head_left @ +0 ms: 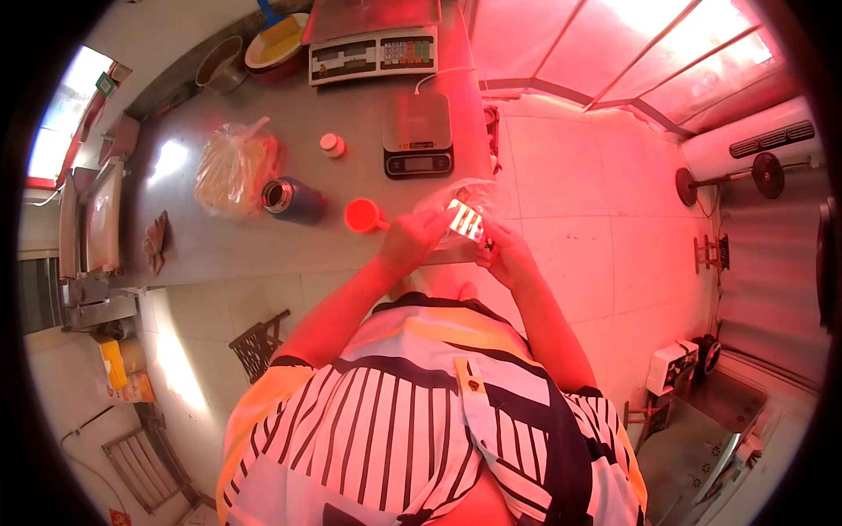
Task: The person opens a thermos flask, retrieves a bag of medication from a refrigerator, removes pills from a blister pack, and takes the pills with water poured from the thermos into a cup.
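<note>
A clear plastic bag (474,191) with a shiny, striped packet (466,220) at it is between my hands, near the table's front right corner. My left hand (412,241) is closed on the packet's left side, its fingers pressed together. On the other side, my right hand (506,252) is closed at the packet's lower right edge. An orange-red cup (362,216) with a handle stands just left of my left hand. Beyond my hands lies a small digital scale (417,136).
On the metal table (307,254) are a dark flask (296,201) lying open, a bagged bundle (235,171), a small white bottle (331,145) and a large scale (373,54). A folding stool (258,344) stands on the floor at left.
</note>
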Motion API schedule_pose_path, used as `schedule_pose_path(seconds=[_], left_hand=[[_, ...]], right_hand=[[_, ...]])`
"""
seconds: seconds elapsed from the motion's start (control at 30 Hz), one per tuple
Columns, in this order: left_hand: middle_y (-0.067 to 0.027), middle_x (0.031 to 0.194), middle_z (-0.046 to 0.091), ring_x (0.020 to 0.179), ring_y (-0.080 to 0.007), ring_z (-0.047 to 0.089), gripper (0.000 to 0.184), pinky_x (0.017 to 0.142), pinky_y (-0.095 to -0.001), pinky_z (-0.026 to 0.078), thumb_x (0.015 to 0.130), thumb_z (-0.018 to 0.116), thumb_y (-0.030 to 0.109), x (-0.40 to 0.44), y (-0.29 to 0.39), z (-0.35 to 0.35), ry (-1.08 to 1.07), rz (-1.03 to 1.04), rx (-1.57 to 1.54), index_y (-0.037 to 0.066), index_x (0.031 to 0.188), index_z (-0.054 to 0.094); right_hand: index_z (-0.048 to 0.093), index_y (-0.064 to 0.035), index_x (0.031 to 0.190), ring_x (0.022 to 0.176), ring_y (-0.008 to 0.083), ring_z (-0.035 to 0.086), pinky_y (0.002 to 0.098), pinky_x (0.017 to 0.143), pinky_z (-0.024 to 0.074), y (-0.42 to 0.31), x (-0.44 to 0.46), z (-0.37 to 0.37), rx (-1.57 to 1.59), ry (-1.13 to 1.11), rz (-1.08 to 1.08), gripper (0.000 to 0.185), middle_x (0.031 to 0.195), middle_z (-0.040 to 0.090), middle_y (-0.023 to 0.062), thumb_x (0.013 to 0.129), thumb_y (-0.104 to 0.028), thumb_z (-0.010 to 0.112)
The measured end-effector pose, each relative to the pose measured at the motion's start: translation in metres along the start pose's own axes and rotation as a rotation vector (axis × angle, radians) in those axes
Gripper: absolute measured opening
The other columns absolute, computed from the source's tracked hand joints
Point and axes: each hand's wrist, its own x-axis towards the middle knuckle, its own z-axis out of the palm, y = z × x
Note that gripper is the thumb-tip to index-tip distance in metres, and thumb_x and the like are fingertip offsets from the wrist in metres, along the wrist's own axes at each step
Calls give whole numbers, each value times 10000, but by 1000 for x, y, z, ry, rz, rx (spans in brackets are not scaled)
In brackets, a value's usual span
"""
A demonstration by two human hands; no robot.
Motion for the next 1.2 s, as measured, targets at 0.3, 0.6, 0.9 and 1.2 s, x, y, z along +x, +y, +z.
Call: schedule_pose_path(seconds=[0.3,0.6,0.9,1.2], left_hand=[[-46,801,621,611,-90,593,301,527,-213,467,934,519,213,16,11,-11,-215,-865,-1258,-8,1129,580],[-11,752,596,518,-36,482,272,473,-179,391,933,521,192,25,17,-20,-245,-857,-1213,0,1112,592],[-111,811,639,630,-230,606,277,565,-295,483,879,568,123,29,26,-9,-23,-193,-383,13,1133,576],[-167,927,643,780,-321,628,230,687,-341,504,880,562,117,29,28,-17,-116,-252,-317,7,1079,593]], right_hand=[[599,-58,917,563,68,474,190,492,352,-1,1,11,-150,-44,-166,73,714,551,-11,868,-111,610],[610,-10,984,690,93,565,191,535,398,-17,-3,15,-202,-160,-124,143,839,607,33,877,-93,563],[606,-5,945,603,82,512,191,488,360,-19,1,16,-274,-107,-124,120,780,580,29,845,-27,545],[617,-31,959,600,93,548,212,515,435,-23,4,10,-284,-137,16,122,789,600,21,843,-40,581]])
